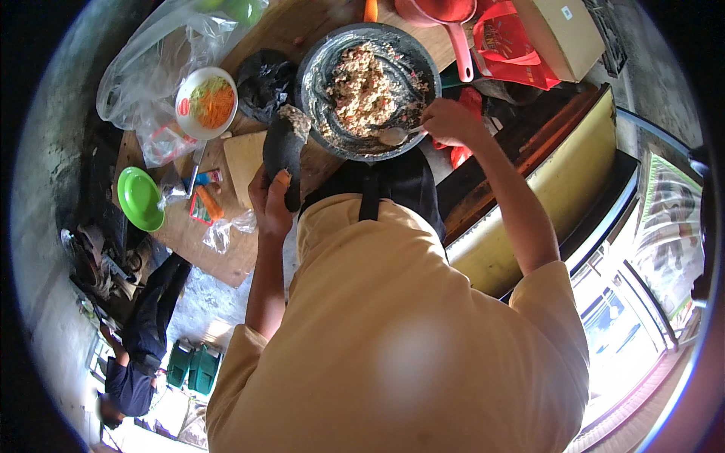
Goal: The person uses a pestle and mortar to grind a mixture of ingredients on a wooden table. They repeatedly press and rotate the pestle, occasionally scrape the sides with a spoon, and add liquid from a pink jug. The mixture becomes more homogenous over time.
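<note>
A large dark stone mortar (432, 64) stands in front of me, with a chunky pale mash (359, 87) flecked with red and green in it. My right hand (451, 122) is closed on the handle of a spoon (393, 136), whose bowl rests inside the mortar's near right wall. In my left hand (272, 202) is a thick black stone pestle (282, 155), gripped at its lower end and held just left of the mortar. Pale mash clings to the pestle's upper tip.
Left of the mortar are a black plastic bag (266, 79), a white bowl (182, 124) of shredded carrot and pale green shreds, a green plate (140, 198) and a wooden board (243, 162). A red dipper (459, 53) and cardboard box (559, 38) lie right. Another person (143, 340) is at lower left.
</note>
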`<state>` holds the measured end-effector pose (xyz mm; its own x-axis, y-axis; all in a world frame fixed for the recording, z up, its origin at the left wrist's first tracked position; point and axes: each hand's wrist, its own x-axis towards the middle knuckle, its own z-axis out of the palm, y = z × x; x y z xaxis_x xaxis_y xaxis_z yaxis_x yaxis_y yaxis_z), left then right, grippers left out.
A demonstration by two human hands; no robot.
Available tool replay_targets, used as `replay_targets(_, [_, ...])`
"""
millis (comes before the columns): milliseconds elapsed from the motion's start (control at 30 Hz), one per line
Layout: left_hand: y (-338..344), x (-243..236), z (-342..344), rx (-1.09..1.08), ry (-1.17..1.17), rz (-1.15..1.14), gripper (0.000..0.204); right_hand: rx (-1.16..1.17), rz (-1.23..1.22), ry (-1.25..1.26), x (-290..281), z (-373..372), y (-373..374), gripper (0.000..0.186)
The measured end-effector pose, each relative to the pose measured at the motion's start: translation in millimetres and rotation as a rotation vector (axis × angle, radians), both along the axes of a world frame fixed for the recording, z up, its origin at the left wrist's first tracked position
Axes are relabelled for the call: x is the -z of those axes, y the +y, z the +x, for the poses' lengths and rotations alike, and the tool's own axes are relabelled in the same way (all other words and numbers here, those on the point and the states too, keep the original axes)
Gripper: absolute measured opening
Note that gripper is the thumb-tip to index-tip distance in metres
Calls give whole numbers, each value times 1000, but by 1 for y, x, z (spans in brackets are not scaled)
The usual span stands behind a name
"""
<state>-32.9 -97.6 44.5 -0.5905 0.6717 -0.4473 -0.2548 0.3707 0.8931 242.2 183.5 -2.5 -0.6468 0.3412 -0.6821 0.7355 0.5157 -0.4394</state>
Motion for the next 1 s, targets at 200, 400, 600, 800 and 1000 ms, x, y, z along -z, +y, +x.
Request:
replay_targets(200, [-8, -1, -8, -131, -33, -36, 41, 612, -428, 29, 37, -34, -83, 21])
replay_targets(400, [-1, -13, -13, -163, -9, -64, 45, 1740, -1332, 98, 14, -76, -110, 16])
replay_targets(600, [1, -11, -9, -152, 13, -91, 42, 1729, -1475, 81, -4, -62, -136, 15])
replay_targets(800, [0, -7, -5, -67, 11, -12, 40, 1741, -1246, 175, 0, -66, -106, 16])
replay_targets(1000, [-1, -9, 3, -101, -64, 20, 42, 1125, -383, 336, -13, -47, -71, 19])
